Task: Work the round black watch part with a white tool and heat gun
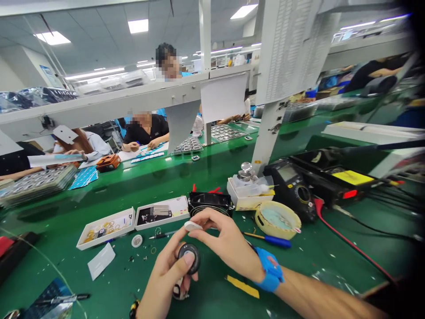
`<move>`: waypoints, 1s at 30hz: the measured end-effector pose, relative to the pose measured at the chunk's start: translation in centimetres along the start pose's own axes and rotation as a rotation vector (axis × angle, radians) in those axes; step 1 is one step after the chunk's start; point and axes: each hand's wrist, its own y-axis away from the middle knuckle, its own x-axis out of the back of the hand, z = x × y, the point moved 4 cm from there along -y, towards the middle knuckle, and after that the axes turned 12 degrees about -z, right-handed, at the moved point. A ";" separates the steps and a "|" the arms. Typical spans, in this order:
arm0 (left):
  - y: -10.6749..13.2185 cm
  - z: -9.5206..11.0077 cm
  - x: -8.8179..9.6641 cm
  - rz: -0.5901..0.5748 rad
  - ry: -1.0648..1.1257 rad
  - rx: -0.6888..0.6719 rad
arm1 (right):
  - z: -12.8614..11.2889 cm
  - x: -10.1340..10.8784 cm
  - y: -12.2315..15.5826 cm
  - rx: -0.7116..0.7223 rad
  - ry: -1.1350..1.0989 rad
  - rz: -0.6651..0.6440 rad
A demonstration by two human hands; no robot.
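Note:
My left hand (169, 272) is closed around a round black part (191, 258) that looks like a lens ring, with my thumb pressed on its face. Below it, a smaller dark and silver piece (180, 290) shows under the same fingers, partly hidden. Between the thumb and fingers of my right hand (221, 239) is a small white disc (192, 226). The tip of my left index finger reaches up to the disc's edge. A blue wrist strap (269, 270) is on my right wrist.
Behind my hands stand a parts tray (108, 228), a second white tray (162, 212) and a black box-like device (210, 201). To the right are a yellow round dish (278, 221), a blue-handled screwdriver (277, 241) and a multimeter (292, 188). Co-workers sit across the bench.

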 end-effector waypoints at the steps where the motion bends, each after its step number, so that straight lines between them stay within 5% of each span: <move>1: -0.1 0.3 0.1 -0.006 0.025 -0.002 | 0.0 0.0 0.1 0.008 0.013 0.008; 19: -0.6 0.5 0.6 -0.054 0.098 -0.050 | -1.1 -0.3 0.8 0.546 0.595 -0.011; 30: -0.6 0.4 0.1 -0.080 0.171 -0.071 | -1.1 -0.1 0.7 0.555 0.643 -0.015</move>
